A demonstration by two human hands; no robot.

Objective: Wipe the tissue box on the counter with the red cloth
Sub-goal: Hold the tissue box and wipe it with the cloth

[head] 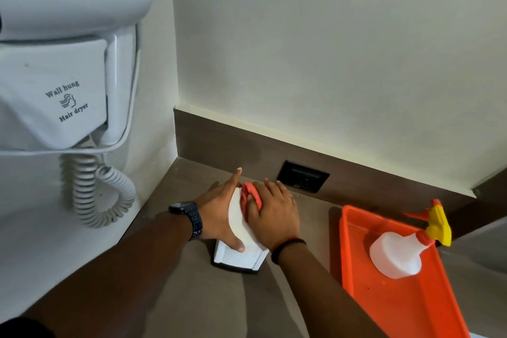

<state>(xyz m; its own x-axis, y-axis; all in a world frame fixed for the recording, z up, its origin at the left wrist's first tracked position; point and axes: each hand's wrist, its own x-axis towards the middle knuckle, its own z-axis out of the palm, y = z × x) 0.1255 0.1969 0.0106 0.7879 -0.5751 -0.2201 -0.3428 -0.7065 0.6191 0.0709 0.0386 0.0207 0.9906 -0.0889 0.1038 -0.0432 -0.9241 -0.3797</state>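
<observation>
A white tissue box (238, 251) stands on the brown counter (192, 296) near the corner. My left hand (219, 211), with a dark watch on its wrist, lies against the box's left side, thumb on the top front, fingers stretched toward the wall. My right hand (274, 214) presses the red cloth (251, 195) flat onto the top of the box at its far end. Most of the cloth is hidden under my fingers.
An orange tray (354, 250) sits to the right, holding a white spray bottle (395, 254) with a yellow and red trigger. A black socket (303, 176) is set in the backsplash behind the box. A wall-hung hair dryer (55, 63) with a coiled cord fills the left.
</observation>
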